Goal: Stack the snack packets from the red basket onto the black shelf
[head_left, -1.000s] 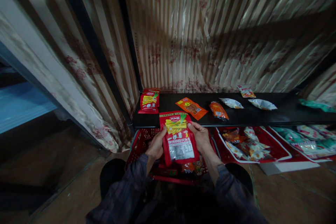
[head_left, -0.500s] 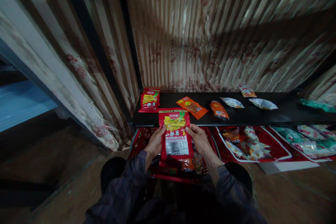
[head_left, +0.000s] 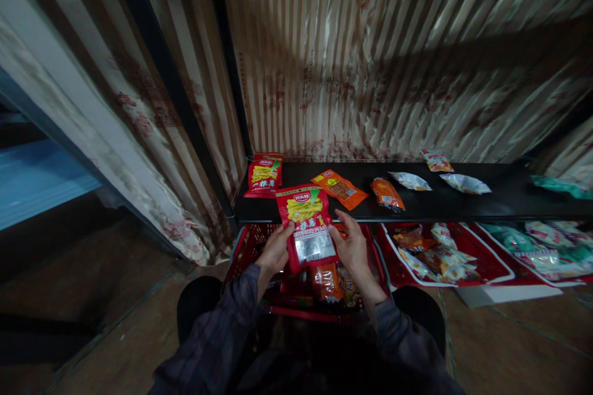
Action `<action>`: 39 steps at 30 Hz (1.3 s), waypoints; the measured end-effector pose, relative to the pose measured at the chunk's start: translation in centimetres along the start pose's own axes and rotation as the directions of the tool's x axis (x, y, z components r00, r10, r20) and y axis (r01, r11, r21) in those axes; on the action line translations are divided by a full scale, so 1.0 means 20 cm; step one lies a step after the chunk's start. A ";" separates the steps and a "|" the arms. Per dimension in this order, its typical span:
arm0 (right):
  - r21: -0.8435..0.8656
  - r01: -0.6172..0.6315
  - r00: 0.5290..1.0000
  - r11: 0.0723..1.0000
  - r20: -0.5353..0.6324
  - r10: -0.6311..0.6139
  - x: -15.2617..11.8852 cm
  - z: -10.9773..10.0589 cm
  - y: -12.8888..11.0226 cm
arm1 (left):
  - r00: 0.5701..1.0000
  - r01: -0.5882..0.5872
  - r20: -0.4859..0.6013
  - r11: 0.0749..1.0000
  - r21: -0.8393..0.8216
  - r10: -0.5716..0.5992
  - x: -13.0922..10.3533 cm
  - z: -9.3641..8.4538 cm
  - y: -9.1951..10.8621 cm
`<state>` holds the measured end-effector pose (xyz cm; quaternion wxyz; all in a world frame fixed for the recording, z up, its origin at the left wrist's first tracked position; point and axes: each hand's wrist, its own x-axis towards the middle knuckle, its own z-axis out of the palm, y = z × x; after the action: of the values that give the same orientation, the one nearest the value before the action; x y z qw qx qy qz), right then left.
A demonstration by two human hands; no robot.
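Red pouch (head_left: 304, 213): has tipped since half a second ago, its top swinging toward the left, and the right hand (head_left: 352, 250) has loosened at its edge; it now hangs aslant above the near basket (head_left: 245, 250), printed front facing up.
Left hand (head_left: 275, 251): pinched closed on the pouch's left edge, thumb on the front; the fingers behind are hidden.
Right hand: thumb beside the pouch's right edge, fingers parted and lifted away; whether the thumb touches, I cannot tell.
Near basket: red, with holed sides, directly under the pouch and between the two dark knees; pouch and forearms block much of the inside, though an orange packet (head_left: 328, 284) shows below the pouch.
Black shelf (head_left: 297, 171): just beyond the hands, its front edge partly covered by the pouch top.
On the shelf: a matching red pouch (head_left: 264, 176) at the left end, beside the upright post (head_left: 226, 31); then a flat orange packet (head_left: 341, 190), a shiny orange one (head_left: 386, 194), two pale packets (head_left: 410, 181) and a small red-and-white packet (head_left: 437, 161) behind them.
Baskets to the right: a middle basket (head_left: 491, 262) of mixed packets, and another holding green and white ones (head_left: 546, 256).
Striped curtain (head_left: 324, 74): hanging behind the shelf.
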<state>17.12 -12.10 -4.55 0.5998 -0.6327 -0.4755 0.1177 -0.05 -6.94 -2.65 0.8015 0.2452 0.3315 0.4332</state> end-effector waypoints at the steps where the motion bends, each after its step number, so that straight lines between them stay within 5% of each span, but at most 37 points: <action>1: -0.081 0.080 0.997 0.993 0.006 -0.080 -0.02 0.00 -0.01 | 1.000 -0.015 -0.012 1.000 0.000 0.015 0.01 0.00 0.00; 5: -0.222 0.287 0.957 0.932 0.100 -0.272 -0.09 0.02 -0.05 | 0.998 -0.051 -0.046 0.999 -0.011 0.050 0.02 0.03 0.01; 10: -0.227 0.324 0.941 0.918 0.173 -0.290 -0.14 0.05 -0.05 | 0.996 -0.082 -0.050 0.996 -0.045 0.080 0.01 0.07 0.01; 21: -0.098 0.057 0.904 0.994 0.428 -0.010 -0.22 0.08 -0.07 | 0.995 -0.033 0.095 0.987 0.155 0.019 -0.04 0.12 0.04; 27: 0.081 -0.150 0.939 0.985 0.325 0.116 -0.20 0.08 -0.06 | 0.991 -0.051 0.132 0.965 0.256 0.017 -0.07 0.12 0.03; 30: 0.302 -0.343 0.925 0.889 0.273 0.264 -0.18 0.06 -0.03 | 0.987 -0.118 0.138 0.938 0.325 0.076 -0.05 0.08 0.02; 33: 0.510 -0.536 0.843 0.673 0.289 0.453 -0.17 0.03 -0.01 | 0.986 -0.156 0.008 0.894 0.419 0.168 0.01 0.04 0.01; 36: 0.616 -0.607 0.758 0.502 0.258 0.599 -0.15 0.00 -0.02 | 0.967 -0.109 -0.157 0.881 0.461 0.202 0.05 0.01 0.00; 39: 0.669 -0.607 0.717 0.429 0.228 0.658 -0.13 0.00 -0.02 | 0.993 -0.040 -0.088 0.911 0.410 0.083 0.06 -0.01 -0.02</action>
<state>15.67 -14.06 -5.30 0.7198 -0.4879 -0.0996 0.4836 0.53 -6.04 -3.51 0.7006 0.3943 0.4474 0.3918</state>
